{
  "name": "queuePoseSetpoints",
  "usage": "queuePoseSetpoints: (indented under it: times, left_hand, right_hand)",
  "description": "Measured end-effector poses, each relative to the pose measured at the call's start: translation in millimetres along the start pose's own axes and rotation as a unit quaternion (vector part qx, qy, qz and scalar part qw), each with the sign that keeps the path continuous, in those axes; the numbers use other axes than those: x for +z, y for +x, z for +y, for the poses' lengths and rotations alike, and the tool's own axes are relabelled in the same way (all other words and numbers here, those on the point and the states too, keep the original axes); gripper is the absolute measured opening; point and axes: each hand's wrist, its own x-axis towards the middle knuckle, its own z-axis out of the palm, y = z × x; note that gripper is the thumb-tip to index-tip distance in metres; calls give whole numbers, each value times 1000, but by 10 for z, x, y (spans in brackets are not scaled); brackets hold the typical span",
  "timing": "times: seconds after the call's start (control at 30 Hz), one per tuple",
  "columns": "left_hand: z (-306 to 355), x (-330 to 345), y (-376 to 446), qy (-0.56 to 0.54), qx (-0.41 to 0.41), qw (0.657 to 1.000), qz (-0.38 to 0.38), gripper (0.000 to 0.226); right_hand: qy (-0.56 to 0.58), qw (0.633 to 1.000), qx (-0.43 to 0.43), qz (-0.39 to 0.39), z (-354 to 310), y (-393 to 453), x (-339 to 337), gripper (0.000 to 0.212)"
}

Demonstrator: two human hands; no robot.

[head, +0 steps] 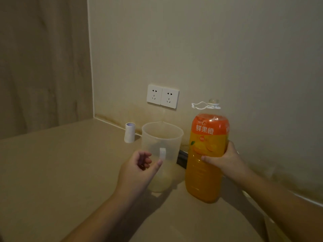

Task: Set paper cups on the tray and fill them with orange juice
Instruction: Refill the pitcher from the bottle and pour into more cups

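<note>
A big orange juice bottle (207, 154) stands upright on the beige counter (52, 180) by the wall, its cap off and the white cap ring hanging at the neck. My right hand (225, 160) grips its middle from the right side. Left of the bottle stands a clear plastic pitcher (161, 137) with a white handle facing me. My left hand (139, 169) hovers just in front of that handle, fingers loosely curled, holding nothing. No paper cups or tray are in view.
A small white cylinder with a purple top (129, 132) stands near the back wall, left of the pitcher. A double wall socket (162, 96) is above. A dark object (181, 158) lies behind the pitcher and bottle. A curtain hangs at the left.
</note>
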Motion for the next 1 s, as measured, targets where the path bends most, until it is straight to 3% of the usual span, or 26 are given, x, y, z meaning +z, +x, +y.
queuePoseSetpoints:
  times: [0.1,0.27,0.37,0.43,0.53,0.8,1.0]
  left_hand:
    - [24,47,8,6,15,1000,-17,19]
    - [71,158,15,4,22,999,-23,29]
    - [39,107,85,-29,44,999,2,13]
    - [-18,4,151,-52,55,997,23,13]
    - [-97,-136,243,-83,43,995,40,8]
    - [-112,-263,308,-124,51,991,9,27]
    - [-92,-303,334,-158,27,987,13,32]
  right_hand:
    - [-14,999,-8,-44,-53,-38,-81,114]
    - [-34,994,-29,-99,-213,-136,-229,104]
    - [-53,991,-35,-115,-318,-151,-352,106]
    - [-72,989,-37,-124,-381,-143,-439,115]
    - [-107,981,-37,-160,-461,-144,-559,113]
    - [-231,951,-57,-199,-503,-156,-700,106]
    - [-258,939,-62,-221,-611,-150,-722,105]
